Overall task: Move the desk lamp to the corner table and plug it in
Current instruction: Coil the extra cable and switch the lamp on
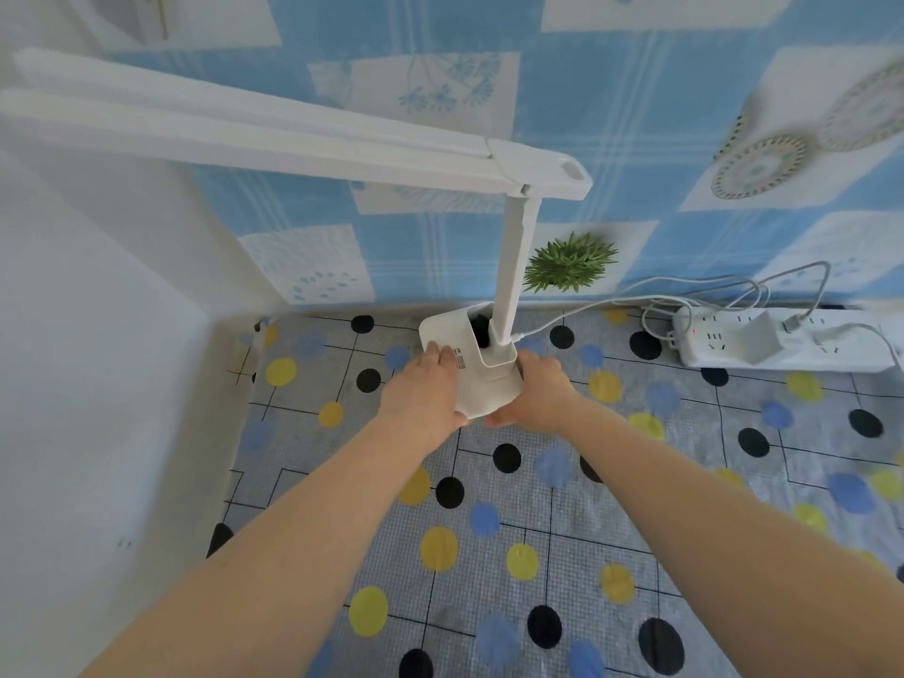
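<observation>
Tabletop (636, 555) with dotted cloth, reaching into the wall corner. Desk lamp (484, 354) now near the far left corner, base tilted, not yet flat, so carrying almost done. Left hand (430, 384) and right hand (535, 391) gripping the base from both sides. Power strip (782, 345) along the far edge, right. Lamp cable (582, 313) running there; plugged or not, cannot tell.
</observation>
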